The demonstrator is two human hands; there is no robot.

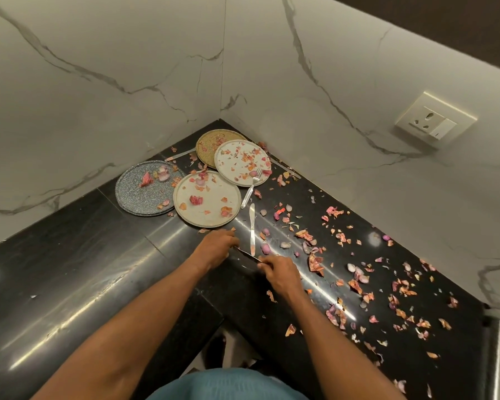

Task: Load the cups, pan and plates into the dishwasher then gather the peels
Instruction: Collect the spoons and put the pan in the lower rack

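Four plates sit clustered at the upper centre of the frame, in the corner of the surface (98, 255). The leftmost plate (145, 189) lies partly under the nearest plate (207, 199); the rearmost plate (211, 145) lies partly under the right plate (241, 163). A fork (251, 187) leans off the right plate's edge. Just below it lies a knife (252, 226) — between the plates and the two hands. Peels (358, 284) scatter across the frame's right half and on the plates.
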